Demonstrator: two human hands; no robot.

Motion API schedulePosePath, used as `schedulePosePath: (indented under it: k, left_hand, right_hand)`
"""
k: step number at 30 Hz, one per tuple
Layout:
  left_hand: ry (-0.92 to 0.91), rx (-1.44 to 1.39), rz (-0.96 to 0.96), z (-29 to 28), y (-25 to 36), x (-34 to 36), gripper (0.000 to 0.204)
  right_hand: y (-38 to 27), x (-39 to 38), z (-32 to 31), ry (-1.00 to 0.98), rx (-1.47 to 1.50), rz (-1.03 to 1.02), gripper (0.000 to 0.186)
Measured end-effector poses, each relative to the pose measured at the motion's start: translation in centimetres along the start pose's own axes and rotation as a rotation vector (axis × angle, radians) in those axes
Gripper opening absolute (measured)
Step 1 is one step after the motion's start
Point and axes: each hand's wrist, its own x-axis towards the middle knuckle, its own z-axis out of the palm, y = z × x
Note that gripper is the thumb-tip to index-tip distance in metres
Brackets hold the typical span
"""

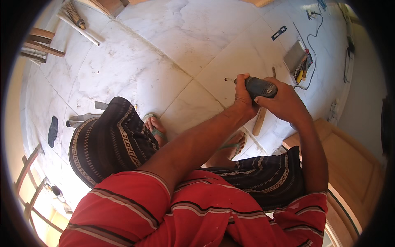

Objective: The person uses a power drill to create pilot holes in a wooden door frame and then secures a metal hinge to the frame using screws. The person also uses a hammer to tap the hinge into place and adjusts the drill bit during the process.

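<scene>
Both my hands are closed around a dark power drill (pixel 260 87), held above the tiled floor in front of me. My left hand (pixel 244 95) wraps its front part, where a thin bit (pixel 229 79) points to the left. Around the rear of the body, my right hand (pixel 284 99) is curled with its thumb towards me; the drill's grip is hidden by the hands. Under the hands a narrow wooden strip (pixel 259 122) shows, partly covered by them. My sandalled feet stand apart on the floor.
An open tool case (pixel 294 57) with hand tools lies ahead right, beside a grey cable (pixel 316 49) and a small dark level (pixel 279 33). A wooden panel (pixel 349 164) is at my right. Far left are a broom (pixel 74 17), a white pipe (pixel 80 29) and wooden pieces (pixel 43 45).
</scene>
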Motion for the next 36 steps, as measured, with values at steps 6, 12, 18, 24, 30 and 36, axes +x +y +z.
schedulePosePath:
  k: [6,12,18,24,30,36]
  left_hand:
    - [-0.002,0.009,0.003,0.2,0.2,-0.5,0.046]
    - [-0.015,0.013,0.004,0.1,0.1,-0.7,0.047]
    - [-0.003,0.012,0.013,0.1,0.0,-0.7,0.048]
    - [0.049,0.007,0.032,0.1,0.1,-0.9,0.048]
    - [0.034,0.007,0.047,0.1,0.1,-0.5,0.046]
    - [0.021,0.087,0.016,-0.6,0.0,-0.3,0.045]
  right_hand:
    - [-0.3,-0.1,0.1,0.003,0.014,-0.009,0.055]
    - [-0.1,0.0,0.1,-0.01,0.007,-0.029,0.053]
    - [-0.2,-0.1,-0.1,-0.013,0.008,-0.026,0.052]
    - [-0.5,0.1,0.0,-0.039,0.023,-0.04,0.051]
    - [-0.2,-0.1,0.1,-0.017,0.041,-0.067,0.052]
    - [0.8,-0.5,1.2,0.036,0.063,-0.006,0.051]
